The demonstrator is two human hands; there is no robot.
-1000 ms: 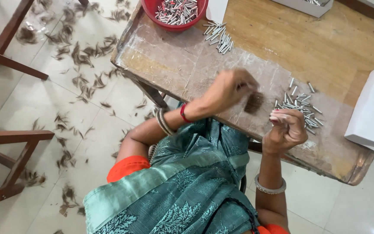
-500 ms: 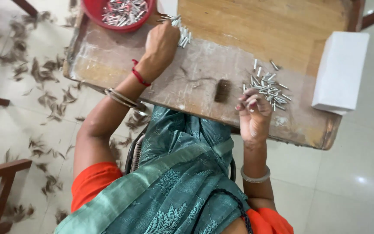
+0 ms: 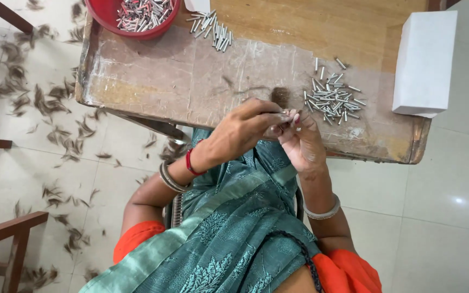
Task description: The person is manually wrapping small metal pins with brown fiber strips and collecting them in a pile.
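Head view, looking down on a worn wooden table [image 3: 153, 81]. All places are given from the table.

Left hand [image 3: 245, 130]: over the table's near edge, fingers closed to a pinch on a thin metal pin [image 3: 279, 113]. Right hand [image 3: 299, 142]: just beside it, fingertips touching the left fingertips, curled shut around the same pin end. How much of the pin sits inside the right hand cannot be told.

Small dark tuft of hair [image 3: 280, 96]: on the table top just beyond the fingertips, apart from them.

Loose heap of metal pins [image 3: 332, 100]: on the table's right part, near the right hand. Second, smaller bunch of pins [image 3: 213, 27]: at the far edge. Red bowl [image 3: 109, 16] with more pins: far left corner. White box [image 3: 423, 62]: right end of the table.

Judgement: the pin looks light, stiff, smooth and likely slippery. It is best pinched at mid-length between thumb and forefinger. The tuft looks soft and loose, and easily scattered.

Floor left of the table: many dark hair clippings [image 3: 55, 103].
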